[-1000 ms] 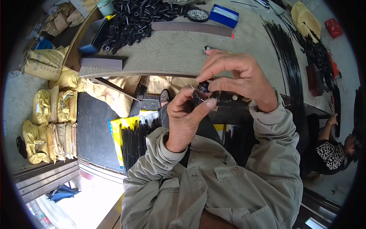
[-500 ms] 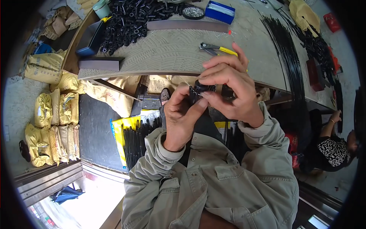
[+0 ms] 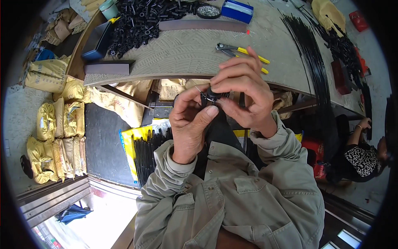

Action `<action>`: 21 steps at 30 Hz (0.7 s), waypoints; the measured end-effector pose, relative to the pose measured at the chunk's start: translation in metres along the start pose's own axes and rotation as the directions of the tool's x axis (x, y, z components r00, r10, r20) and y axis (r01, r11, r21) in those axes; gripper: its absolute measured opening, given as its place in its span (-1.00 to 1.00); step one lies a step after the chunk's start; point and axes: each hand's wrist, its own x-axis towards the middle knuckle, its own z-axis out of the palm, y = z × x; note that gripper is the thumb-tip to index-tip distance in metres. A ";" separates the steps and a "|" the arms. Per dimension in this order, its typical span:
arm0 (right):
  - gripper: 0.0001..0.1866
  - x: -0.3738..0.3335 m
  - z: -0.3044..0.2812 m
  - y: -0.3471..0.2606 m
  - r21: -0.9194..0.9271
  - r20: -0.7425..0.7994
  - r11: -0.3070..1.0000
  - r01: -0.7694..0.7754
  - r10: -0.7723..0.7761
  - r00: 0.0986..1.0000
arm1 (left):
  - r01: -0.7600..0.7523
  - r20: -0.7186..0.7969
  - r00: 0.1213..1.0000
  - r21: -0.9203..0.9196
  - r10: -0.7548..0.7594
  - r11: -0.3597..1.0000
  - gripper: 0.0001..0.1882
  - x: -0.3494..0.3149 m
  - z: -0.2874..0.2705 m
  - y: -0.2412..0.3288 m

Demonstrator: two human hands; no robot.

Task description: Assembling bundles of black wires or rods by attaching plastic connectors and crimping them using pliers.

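My left hand (image 3: 187, 128) and my right hand (image 3: 248, 97) meet in front of me, just off the table's near edge. Pinched between left thumb and fingers is a small black toothed part (image 3: 203, 98), with a thin pale wire or pin sticking up beside it. My right thumb and fingers grip a dark round fitting (image 3: 217, 95) pressed against that part. Fingers cover most of both pieces, so how they join cannot be made out. Beyond my right hand, yellow-handled pliers (image 3: 232, 50) lie on the table.
The table (image 3: 178, 60) bears a heap of black plastic fittings (image 3: 137, 25), a dish of small metal pieces (image 3: 208, 11), a blue box (image 3: 236, 11) and long black rods (image 3: 309, 54). Yellow sacks (image 3: 62, 141) line the left wall. At right sits another person (image 3: 360, 162).
Both hands have shifted slightly left, still holding the black pieces together. More of the pliers' yellow handles shows past my right hand.
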 end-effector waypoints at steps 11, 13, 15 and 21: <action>-0.74 -0.008 0.005 -0.007 0.003 -0.049 0.999 0.050 -0.049 0.998 | 0.051 0.005 0.999 -0.033 -0.051 0.998 -0.67 -0.003 0.006 0.017; -0.73 -0.017 0.018 -0.015 0.334 -0.111 0.926 -0.174 0.222 0.969 | 0.036 0.008 0.999 -0.035 -0.036 0.999 -0.69 -0.003 0.002 0.016; -0.70 -0.028 0.033 -0.019 0.849 0.051 0.356 -0.390 0.680 0.731 | 0.008 0.007 1.000 -0.042 -0.008 0.999 -0.72 -0.004 -0.003 0.013; -0.69 -0.045 0.033 -0.010 0.825 0.412 0.159 -0.543 0.488 0.769 | -0.017 0.040 0.999 0.044 0.015 0.999 -0.73 -0.012 -0.015 0.018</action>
